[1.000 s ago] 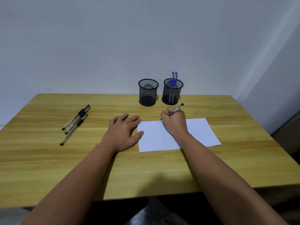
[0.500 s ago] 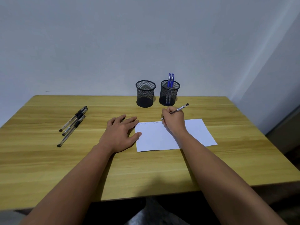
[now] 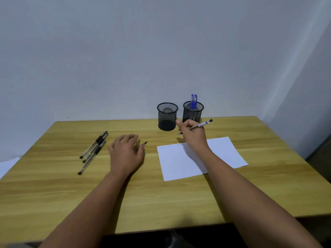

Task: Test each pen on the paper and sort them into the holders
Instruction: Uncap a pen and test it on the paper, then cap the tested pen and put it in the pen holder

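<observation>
My right hand (image 3: 192, 136) grips a black-capped clear pen (image 3: 201, 124), its tip lifted off the table just in front of the holders. The white paper (image 3: 220, 156) lies under my right forearm, with faint scribbles along its top edge. My left hand (image 3: 125, 153) hovers left of the paper with curled fingers, a thin dark pen cap (image 3: 143, 144) pinched at its fingertips. Three black pens (image 3: 93, 151) lie side by side at the left. The left mesh holder (image 3: 167, 116) is empty. The right mesh holder (image 3: 193, 113) holds two blue pens (image 3: 193, 101).
The wooden table (image 3: 179, 199) stands against a plain wall, and both holders stand near its back edge. A white sheet-like thing (image 3: 7, 165) shows beyond the table's left edge. The table's right edge lies close to the paper's right side.
My right hand lifted the pen off the paper and moved toward the holders. My left hand slid left off the paper's edge, and the cap now shows at its fingertips.
</observation>
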`<action>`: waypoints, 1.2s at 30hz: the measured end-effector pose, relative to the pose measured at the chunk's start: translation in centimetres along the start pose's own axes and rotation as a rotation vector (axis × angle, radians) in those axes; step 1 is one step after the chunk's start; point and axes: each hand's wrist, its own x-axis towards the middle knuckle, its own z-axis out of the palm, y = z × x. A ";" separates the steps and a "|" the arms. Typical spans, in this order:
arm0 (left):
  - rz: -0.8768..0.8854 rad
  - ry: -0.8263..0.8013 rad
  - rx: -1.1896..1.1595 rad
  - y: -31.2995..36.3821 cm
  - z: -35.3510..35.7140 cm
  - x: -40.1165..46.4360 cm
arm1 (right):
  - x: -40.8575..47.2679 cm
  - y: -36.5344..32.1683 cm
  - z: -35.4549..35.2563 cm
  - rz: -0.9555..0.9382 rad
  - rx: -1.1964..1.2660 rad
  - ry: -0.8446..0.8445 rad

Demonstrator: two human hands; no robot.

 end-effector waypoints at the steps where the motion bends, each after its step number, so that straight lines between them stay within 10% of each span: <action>1: -0.039 -0.039 -0.007 -0.1 0.1 0.1 | 0.1 0.1 0.2 0.001 -0.009 0.000; 12: -0.018 -0.031 -0.260 0.2 -0.4 0.6 | -2.8 -0.7 2.5 0.153 0.054 -0.299; 36: 0.173 -0.078 -0.602 6.1 -6.1 0.7 | -5.3 -5.7 -0.3 0.179 0.202 -0.243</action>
